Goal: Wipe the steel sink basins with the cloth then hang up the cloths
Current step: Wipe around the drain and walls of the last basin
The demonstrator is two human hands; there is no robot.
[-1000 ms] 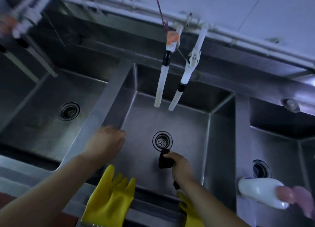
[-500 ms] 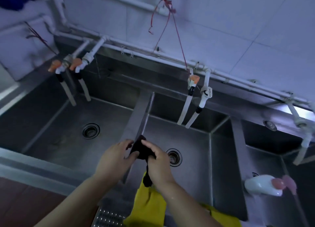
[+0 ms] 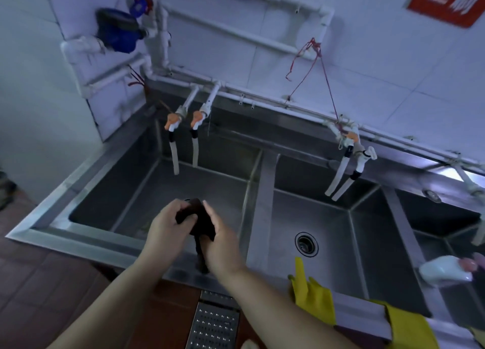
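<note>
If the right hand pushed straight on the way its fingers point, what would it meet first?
The right hand points up-left into the dark cloth it grips, with the left hand just beyond. Depth past them is unclear.

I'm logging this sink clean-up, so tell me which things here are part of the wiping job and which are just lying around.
Part of the job:
- dark cloth, gripped by the left hand and right hand
- left basin
- middle basin

Lying about:
- yellow rubber gloves draped on the front rim
- white bottle with pink cap
- hanging tap hoses
- floor drain grate
</note>
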